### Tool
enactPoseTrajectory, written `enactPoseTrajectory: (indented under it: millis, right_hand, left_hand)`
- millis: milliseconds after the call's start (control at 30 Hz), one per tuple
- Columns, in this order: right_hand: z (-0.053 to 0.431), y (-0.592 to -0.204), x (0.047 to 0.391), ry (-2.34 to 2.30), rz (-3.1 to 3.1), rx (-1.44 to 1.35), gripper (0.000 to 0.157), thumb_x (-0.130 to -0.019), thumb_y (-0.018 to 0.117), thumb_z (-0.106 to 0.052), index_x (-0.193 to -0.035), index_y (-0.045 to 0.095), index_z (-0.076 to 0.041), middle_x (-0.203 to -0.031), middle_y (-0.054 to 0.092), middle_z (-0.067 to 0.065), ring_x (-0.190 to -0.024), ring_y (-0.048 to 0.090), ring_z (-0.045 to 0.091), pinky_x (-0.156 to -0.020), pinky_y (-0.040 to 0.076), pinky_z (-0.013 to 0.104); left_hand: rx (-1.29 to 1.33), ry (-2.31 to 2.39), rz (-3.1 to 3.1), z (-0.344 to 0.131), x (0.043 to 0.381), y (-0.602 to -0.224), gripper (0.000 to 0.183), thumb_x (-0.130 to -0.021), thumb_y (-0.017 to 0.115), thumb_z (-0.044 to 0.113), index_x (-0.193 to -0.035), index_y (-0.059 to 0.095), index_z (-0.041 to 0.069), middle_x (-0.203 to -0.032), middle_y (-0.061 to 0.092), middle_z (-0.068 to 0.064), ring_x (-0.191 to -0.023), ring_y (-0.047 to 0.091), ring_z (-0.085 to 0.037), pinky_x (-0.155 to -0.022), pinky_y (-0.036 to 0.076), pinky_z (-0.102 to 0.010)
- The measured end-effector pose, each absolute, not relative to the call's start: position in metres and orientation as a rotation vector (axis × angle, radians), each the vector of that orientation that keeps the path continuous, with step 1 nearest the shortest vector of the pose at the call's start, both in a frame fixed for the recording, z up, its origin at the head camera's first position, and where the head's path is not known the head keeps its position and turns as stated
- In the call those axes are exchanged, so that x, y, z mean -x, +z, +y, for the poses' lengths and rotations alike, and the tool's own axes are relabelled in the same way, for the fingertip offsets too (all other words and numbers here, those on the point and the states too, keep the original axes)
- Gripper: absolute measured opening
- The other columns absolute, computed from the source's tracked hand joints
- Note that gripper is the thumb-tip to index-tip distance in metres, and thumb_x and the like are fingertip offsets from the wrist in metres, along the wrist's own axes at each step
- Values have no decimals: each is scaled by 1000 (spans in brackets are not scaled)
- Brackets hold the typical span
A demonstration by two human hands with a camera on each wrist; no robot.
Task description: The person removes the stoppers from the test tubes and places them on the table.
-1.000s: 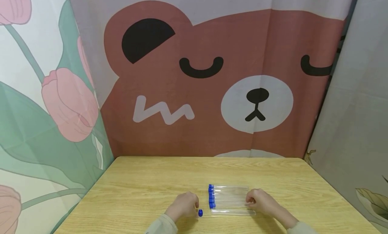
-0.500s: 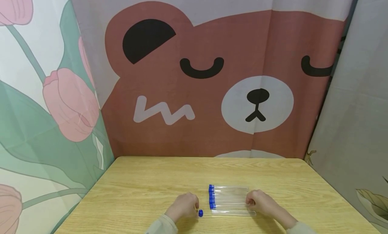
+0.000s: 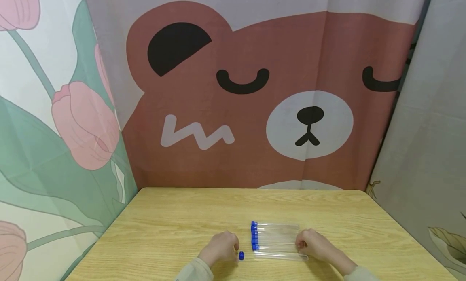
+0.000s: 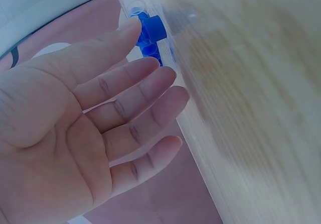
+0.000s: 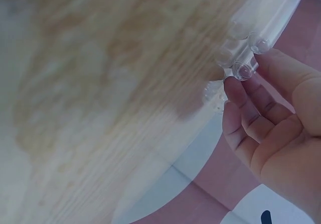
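Uncapped clear tube point(image 3: 276, 255): lower centre of frame; likely light, stiff, slippery; best held mid-barrel. Loose blue cap point(image 3: 241, 255): left of tube; pinch by sides. Left hand point(image 3: 220, 246): fingers relaxed, beside cap. Right hand point(image 3: 314, 244): loosely bent at ends of capped tubes point(image 3: 276, 235), no grip evident.

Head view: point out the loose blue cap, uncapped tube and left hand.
Loose blue cap point(image 3: 241, 256), head view: middle of its body.
Uncapped tube point(image 3: 277, 255), head view: middle of its barrel.
Left hand point(image 3: 221, 246), head view: its back.

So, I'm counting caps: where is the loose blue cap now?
In the head view, the loose blue cap is on the table, just right of the left hand and left of the uncapped tube.
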State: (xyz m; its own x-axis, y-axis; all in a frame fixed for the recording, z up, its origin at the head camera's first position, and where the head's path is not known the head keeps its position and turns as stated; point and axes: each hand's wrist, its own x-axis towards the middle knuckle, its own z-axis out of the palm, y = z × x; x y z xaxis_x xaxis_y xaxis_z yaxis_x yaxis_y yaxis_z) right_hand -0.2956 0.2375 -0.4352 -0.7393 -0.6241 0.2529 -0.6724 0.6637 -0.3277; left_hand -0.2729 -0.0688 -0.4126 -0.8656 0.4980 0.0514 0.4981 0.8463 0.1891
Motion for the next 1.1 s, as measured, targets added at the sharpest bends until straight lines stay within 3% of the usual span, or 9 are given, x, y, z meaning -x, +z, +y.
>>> enactPoseTrajectory:
  millis: [533,1100]
  right_hand:
    - [236,-435,296,643,-2760,-1113,24,-66,74,-2,-60,54,-14,-59,43,-14,-55,35,-2,-47,35,18]
    - [237,-434,292,664,-2738,-1107,11,-71,70,-2,-72,62,-9,-65,54,-11,-58,44,-1,-50,40,19]
  left_hand:
    - [820,-314,-3013,-70,272,-412,21,-63,79,23,-76,67,11,-69,58,8,-63,50,-6,-58,42,-23]
    - [824,-319,-2984,-73,271,-416,22,-62,80,24,-74,66,12,-70,57,9,-65,50,-7,-58,41,-23]
